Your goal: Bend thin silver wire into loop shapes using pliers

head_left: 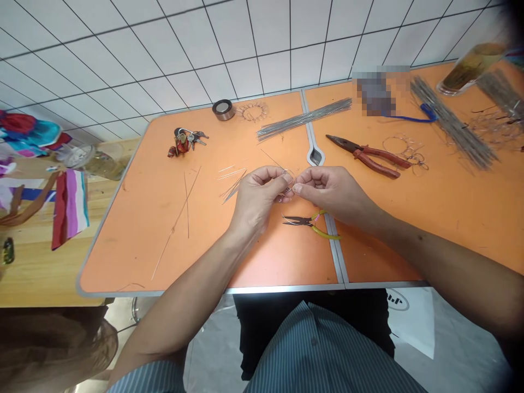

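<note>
Red-handled pliers (366, 155), a tape roll (223, 109) and keys (184, 141) on an orange table (131, 240)

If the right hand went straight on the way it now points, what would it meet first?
The small wire ring at its fingertips, then the left hand just beyond; the right hand seems to touch the ring, though depth is unclear.

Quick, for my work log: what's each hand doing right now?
Left hand: closed, pinching a small wire loop between thumb and fingers.
Right hand: closed, fingertips pinching at the same small wire loop.
</note>
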`<action>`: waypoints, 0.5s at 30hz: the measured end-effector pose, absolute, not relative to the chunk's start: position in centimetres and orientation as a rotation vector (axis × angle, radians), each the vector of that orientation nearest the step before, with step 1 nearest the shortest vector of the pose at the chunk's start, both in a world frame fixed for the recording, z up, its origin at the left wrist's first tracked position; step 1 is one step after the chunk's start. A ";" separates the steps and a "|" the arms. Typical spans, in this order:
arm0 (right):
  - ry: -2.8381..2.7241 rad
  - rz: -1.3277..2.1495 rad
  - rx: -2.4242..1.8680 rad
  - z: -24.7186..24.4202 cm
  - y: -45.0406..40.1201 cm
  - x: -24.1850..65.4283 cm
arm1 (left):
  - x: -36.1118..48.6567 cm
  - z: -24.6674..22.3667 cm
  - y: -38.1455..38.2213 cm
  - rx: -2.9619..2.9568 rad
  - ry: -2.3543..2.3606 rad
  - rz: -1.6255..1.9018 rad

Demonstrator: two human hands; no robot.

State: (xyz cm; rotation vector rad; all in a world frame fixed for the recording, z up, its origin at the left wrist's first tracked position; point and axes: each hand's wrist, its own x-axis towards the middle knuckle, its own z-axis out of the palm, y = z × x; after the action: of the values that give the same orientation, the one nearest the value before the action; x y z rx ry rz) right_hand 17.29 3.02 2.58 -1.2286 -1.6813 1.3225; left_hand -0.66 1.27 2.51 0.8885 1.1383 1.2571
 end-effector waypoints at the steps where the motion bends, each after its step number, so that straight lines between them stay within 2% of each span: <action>1: -1.678 1.328 -1.228 2.6 3.0 17.3 | -0.6 2.5 1.3 0.888 1.146 1.251; 15: -1.769 1.205 -1.250 2.5 3.2 17.7 | -1.5 2.1 1.5 1.123 1.166 1.238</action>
State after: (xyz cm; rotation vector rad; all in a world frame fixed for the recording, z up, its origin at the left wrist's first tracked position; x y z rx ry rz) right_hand 17.70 3.17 2.54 -1.2501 -1.7689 1.2054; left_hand -1.47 1.46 2.12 1.1232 1.1658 1.2381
